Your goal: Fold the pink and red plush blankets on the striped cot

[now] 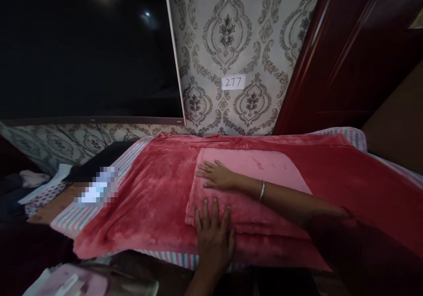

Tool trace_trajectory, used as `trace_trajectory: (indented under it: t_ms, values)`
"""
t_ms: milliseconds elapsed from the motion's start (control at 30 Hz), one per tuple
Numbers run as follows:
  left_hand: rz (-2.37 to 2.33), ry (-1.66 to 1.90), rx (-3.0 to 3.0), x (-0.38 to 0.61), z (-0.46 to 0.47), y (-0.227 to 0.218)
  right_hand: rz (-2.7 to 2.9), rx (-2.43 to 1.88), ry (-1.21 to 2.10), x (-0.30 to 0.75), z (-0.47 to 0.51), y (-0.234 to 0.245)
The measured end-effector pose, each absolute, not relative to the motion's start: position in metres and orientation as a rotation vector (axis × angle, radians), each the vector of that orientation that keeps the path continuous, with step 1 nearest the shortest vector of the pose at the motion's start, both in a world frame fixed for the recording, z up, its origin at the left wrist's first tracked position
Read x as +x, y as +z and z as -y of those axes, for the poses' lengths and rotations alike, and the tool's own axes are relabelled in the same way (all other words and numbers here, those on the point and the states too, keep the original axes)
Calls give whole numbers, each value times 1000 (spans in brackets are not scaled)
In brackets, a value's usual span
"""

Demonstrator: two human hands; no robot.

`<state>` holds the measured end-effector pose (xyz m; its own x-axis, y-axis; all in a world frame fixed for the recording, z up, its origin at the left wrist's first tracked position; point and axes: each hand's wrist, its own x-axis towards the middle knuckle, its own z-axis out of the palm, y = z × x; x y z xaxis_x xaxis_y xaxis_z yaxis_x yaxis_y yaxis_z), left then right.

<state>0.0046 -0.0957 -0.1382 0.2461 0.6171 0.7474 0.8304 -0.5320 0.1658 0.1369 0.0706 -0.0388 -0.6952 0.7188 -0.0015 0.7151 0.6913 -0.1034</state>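
Observation:
A red plush blanket [148, 190] lies spread over a table. On its middle rests a folded pink layer [271, 166] of plush fabric; I cannot tell whether it is part of the same blanket. My right hand [216, 175], with a silver bracelet at the wrist, reaches in from the right and lies flat on the left part of the pink layer, fingers spread. Closer to me, my left hand [214, 236] rests open at the front left of the pink layer, its fingertips pressing the fabric.
Striped cloth [132, 152] shows under the blanket's edges. A blurred-out item [99, 188] lies at the left end. Behind stand a large dark television [89, 53], patterned wallpaper with a paper label reading 277 [233, 82], and a dark red door [340, 58]. A pinkish case [71, 280] is at the lower left.

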Motion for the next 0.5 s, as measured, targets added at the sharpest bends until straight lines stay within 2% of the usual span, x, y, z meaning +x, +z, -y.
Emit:
trace_trajectory:
  t_ms: [267,500]
  values:
    - [1325,-1136,-2275,2,94,-139,2568,-1683,302,133,-136,-30]
    - [1337,-1166,-2292,1,88,-135,2432,-1744,282,132,-139,-24]
